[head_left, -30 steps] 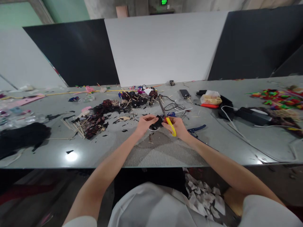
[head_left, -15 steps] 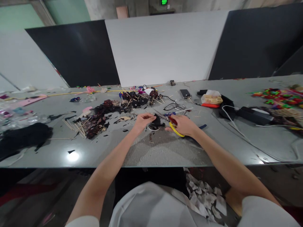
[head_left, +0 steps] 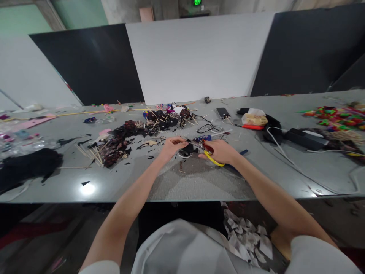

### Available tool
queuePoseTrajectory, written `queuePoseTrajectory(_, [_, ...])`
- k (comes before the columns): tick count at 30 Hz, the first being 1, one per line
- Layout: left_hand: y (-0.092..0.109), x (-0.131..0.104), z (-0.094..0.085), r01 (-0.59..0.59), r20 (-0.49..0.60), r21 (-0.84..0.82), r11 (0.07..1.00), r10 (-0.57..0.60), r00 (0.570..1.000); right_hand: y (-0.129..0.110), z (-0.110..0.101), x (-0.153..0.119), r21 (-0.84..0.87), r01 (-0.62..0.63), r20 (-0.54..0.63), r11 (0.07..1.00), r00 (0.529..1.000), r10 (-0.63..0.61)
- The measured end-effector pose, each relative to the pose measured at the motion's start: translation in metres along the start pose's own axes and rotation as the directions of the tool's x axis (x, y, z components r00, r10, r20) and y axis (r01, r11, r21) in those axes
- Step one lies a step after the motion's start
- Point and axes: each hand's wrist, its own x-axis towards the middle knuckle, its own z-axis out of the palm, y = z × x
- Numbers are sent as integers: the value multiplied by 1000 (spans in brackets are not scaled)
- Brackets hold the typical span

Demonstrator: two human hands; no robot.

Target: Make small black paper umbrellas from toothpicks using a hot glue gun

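Note:
My right hand point(head_left: 218, 151) is closed around the yellow handle of a pair of scissors point(head_left: 213, 160), whose blades point left toward my other hand. Pinched in the fingertips of my left hand point(head_left: 174, 146) is a small piece of black fabric point(head_left: 187, 147), partly hidden by the fingers. The blades lie at the fabric's upper edge; whether they cut into it I cannot tell. Beneath the fabric, a white ring-shaped thing point(head_left: 182, 155) shows on the table. Black scraps point(head_left: 151, 157) lie left of my left hand.
Thin wooden sticks point(head_left: 95, 154) and dark bundles point(head_left: 114, 150) are heaped on the left. Behind my hands sit dark balls stuck with sticks point(head_left: 185, 114), a black cable point(head_left: 209, 128) and a phone point(head_left: 222, 113). A white cable point(head_left: 296, 167) crosses the table point(head_left: 196, 188) on the right.
The scissor blades have closed together and swung level toward the black fabric. My right hand has turned slightly; my left hand keeps nearly the same place.

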Motion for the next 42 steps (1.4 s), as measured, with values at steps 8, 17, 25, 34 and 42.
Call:
queuePoseTrajectory(8, [5,-2,2,27,22,10,1000,-28,999,0,2,-1,-25,5,-13,1000,1000,-5])
queuePoseTrajectory(17, [7,-3,3,38,22,-6,999,-38,999,-1,3,-1,-55,-11,-13,998,1000,11])
queuePoseTrajectory(25, [9,-3,2,44,30,16,999,-44,999,-1,3,-1,-87,-34,-26,996,999,32])
queuePoseTrajectory(34, [7,-3,4,51,10,22,998,-52,999,5,9,1,139,-61,-181,988,980,86])
queuePoseTrajectory(42, [9,-8,11,30,12,89,996,-31,999,-19,29,11,849,-202,12,488,931,365])
